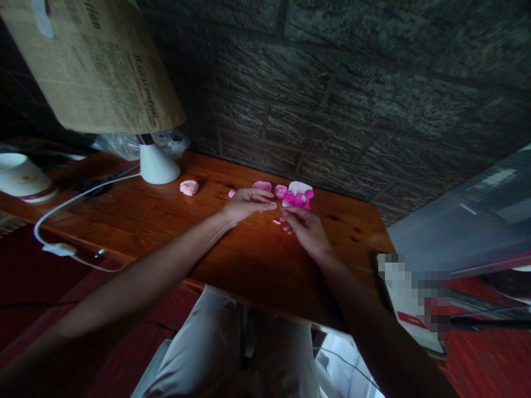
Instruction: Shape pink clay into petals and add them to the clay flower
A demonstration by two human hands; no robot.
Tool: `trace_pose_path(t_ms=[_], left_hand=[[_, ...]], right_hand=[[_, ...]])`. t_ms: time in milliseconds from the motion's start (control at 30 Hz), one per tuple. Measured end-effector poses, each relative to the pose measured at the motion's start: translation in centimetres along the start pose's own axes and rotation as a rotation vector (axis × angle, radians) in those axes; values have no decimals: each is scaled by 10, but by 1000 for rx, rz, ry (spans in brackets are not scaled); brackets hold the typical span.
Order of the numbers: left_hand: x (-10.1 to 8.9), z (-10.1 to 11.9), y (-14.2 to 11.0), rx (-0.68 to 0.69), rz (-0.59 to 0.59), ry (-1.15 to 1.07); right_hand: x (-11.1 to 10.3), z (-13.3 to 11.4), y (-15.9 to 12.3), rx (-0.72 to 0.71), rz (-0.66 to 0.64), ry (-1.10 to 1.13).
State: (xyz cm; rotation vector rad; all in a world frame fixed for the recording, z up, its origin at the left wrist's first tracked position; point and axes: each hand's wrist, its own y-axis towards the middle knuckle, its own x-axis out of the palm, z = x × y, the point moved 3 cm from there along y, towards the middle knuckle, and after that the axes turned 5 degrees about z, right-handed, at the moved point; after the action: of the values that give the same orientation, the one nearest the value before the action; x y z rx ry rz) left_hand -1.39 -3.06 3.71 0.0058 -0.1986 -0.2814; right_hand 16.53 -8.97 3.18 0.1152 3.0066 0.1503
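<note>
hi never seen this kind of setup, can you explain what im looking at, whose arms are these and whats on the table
There is no machine here, just a person's bare arms. The one picture comes from a camera worn on their head, looking forward and down, so the arms reach away from you.

On the wooden table stand a lamp and, at the far left, a white cup. A pink lump lies near the lamp. Beyond the hands are a flat pink piece, a pink ball and a magenta piece overlapping a white piece.

The left hand and right hand nearly meet, by a pink bit. Whether either holds something is too small to tell.
</note>
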Motion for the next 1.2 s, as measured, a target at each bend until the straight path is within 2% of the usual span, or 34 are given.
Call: trace_pose_path(t_ms=[100, 267, 400, 833, 1067, 1200], left_hand=[[1, 0, -2, -10, -21, 50], [9, -3, -5, -10, -153, 90], [10, -6, -4, -7, -183, 108], [11, -4, -4, -31, -226, 138], [9, -3, -3, -42, -151, 141], [8, -6, -2, -48, -146, 119]], right_hand=[[1, -2, -1, -13, 2, 6], [1, -5, -2, -29, -42, -18], [0, -7, -2, -50, -63, -24], [-4, -3, 2, -65, 4, 4], [-3, -5, 1, -65, 17, -10], [-3, -6, 0, -65, 7, 2]])
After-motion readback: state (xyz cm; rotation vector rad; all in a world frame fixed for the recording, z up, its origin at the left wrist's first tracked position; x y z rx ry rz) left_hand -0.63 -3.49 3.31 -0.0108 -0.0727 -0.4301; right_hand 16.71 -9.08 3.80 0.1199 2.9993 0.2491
